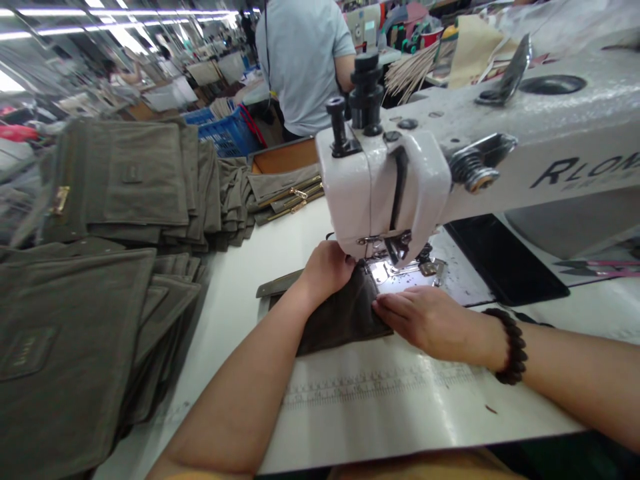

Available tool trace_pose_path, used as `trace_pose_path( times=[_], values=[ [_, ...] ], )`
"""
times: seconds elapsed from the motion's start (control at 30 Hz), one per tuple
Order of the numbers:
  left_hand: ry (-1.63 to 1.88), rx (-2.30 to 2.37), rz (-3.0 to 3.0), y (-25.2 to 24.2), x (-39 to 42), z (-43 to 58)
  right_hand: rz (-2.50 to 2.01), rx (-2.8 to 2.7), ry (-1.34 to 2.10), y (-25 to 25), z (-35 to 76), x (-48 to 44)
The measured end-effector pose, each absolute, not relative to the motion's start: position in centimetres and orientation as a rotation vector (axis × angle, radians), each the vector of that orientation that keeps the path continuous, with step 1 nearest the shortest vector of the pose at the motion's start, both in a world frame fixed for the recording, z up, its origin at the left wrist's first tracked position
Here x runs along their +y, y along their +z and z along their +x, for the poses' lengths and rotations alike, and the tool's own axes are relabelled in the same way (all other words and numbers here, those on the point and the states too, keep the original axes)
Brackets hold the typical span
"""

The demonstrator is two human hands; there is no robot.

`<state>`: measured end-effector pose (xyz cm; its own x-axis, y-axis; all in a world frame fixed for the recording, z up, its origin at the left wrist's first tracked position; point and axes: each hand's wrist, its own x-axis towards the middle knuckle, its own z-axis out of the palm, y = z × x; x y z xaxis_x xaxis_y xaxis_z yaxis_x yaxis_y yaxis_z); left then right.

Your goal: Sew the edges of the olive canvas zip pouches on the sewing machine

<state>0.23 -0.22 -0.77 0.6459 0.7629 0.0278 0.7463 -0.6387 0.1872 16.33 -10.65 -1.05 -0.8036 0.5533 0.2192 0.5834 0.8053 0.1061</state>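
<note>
A dark olive fabric piece [340, 320] lies on the white table under the head of a white sewing machine [385, 193]. My left hand [325, 270] is closed on the fabric's far edge, right beside the presser foot [395, 250]. My right hand [425, 320] lies flat with its fingers stretched out on the fabric's right edge, in front of the lit needle plate [405, 273]. A dark bead bracelet [513, 347] is on my right wrist.
Tall stacks of olive fabric panels [115, 200] fill the table's left side, with zippered pieces [287, 193] behind. A printed ruler [375, 387] runs along the table front. A person in a light shirt [305, 60] stands beyond, near a blue crate [227, 133]. Scissors [600, 269] lie at right.
</note>
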Motion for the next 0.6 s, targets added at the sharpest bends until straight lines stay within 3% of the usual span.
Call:
trace_pose_path(
  times=[0.6],
  values=[
    [0.22,1.256,2.655,-0.91,-0.09,0.08,-0.877,-2.782,-0.261,-0.94,16.3,-10.95]
  ],
)
